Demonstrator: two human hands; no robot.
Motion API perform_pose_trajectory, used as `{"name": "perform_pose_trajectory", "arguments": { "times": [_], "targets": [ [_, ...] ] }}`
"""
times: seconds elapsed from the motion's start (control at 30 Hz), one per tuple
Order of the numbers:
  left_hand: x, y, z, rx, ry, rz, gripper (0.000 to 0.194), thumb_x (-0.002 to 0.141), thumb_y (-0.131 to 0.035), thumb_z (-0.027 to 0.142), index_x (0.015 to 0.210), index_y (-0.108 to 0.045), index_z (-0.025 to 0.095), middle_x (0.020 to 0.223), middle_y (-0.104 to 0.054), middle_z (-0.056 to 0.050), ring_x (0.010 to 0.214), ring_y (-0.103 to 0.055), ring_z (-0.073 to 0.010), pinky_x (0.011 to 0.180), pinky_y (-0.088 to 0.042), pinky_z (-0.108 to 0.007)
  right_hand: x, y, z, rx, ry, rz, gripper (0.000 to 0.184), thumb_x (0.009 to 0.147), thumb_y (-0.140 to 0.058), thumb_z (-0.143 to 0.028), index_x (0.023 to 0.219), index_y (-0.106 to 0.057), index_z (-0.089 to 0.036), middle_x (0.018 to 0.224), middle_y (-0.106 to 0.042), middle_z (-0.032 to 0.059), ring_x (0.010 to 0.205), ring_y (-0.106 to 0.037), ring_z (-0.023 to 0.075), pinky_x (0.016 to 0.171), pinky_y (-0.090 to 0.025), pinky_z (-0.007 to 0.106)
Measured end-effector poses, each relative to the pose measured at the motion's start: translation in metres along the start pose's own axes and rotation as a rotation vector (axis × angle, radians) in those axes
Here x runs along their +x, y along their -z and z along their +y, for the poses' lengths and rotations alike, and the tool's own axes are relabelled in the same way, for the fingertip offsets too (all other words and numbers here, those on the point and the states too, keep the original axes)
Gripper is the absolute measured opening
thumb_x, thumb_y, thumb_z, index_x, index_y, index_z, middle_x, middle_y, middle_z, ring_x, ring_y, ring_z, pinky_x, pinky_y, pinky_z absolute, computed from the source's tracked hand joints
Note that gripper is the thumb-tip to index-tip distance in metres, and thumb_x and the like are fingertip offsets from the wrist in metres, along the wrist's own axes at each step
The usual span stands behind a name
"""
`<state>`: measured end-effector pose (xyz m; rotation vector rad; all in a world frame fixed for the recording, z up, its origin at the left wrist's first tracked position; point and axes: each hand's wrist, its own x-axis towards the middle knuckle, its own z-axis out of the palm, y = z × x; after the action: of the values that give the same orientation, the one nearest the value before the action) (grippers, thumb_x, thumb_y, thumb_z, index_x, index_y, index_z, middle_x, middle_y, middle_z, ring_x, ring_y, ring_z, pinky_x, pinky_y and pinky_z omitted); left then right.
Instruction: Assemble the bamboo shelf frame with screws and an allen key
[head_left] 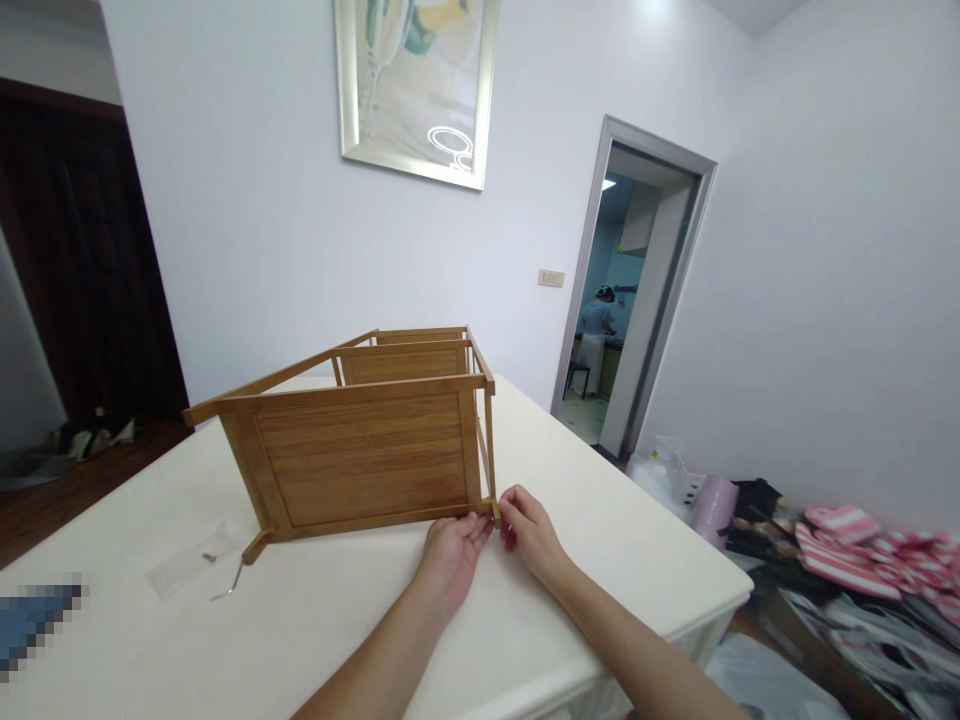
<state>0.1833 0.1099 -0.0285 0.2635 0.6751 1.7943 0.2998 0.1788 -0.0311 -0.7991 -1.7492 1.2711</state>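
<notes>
Twelve straight ahead of you, and here's your pale worktop [322, 610], with the wooden rack [360, 458] lying on its side across it. Its long axis runs away from you, roughly toward twelve, and the near panel stands on edge, long side stretching from nine to three.

Now to your hands, both at that panel's lower right corner. Your left hand [447, 562] comes in from seven o'clock, fingers stretched along the bottom rail, tips at the corner; whether they grip it, you can't tell from here. Your right hand [531, 530] is in from four, fingers curled, thumb and forefinger drawn together right beside the wood; anything small between them is hidden.

And the relation that counts: the post end [496, 515] sits between the two sets of fingertips, at two o'clock from your left hand and ten from your right, close to both.

Well off at nine, there's a clear bag [171, 574], then a bent metal key [234, 584] at the rack's other foot, seated or merely touching, hard to say, and smallest of all, a little screw [209, 557] by the bag.
</notes>
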Motion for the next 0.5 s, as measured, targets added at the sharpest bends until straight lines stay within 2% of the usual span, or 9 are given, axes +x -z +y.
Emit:
{"name": "perform_pose_trajectory", "arguments": {
  "times": [0.27,0.5],
  "targets": [
    [-0.0007,0.002,0.0008,0.011,-0.003,-0.043,0.023,0.07,-0.054,-0.012,0.065,-0.069,0.005,0.079,-0.075,-0.017,0.084,-0.074,-0.021,0.092,-0.057,-0.034,0.001,-0.0017,-0.0036,-0.068,0.012,-0.009,0.046,0.093,-0.044,-0.06,0.065,-0.046,-0.023,0.047,-0.044,-0.0066,0.041,-0.039,0.0102,0.046,-0.031,0.025],
    [0.0007,0.0045,-0.0012,0.028,-0.006,-0.048,0.027,0.067,-0.053,-0.013,0.063,-0.068,0.008,0.076,-0.075,-0.014,0.083,-0.073,-0.0205,0.096,-0.056,-0.037,-0.0001,-0.0026,0.0005,-0.013,0.01,-0.011,0.026,0.089,-0.05,-0.049,0.081,-0.044,-0.025,0.052,-0.047,-0.0085,0.044,-0.043,0.0115,0.044,-0.032,0.023]
  ]
}}
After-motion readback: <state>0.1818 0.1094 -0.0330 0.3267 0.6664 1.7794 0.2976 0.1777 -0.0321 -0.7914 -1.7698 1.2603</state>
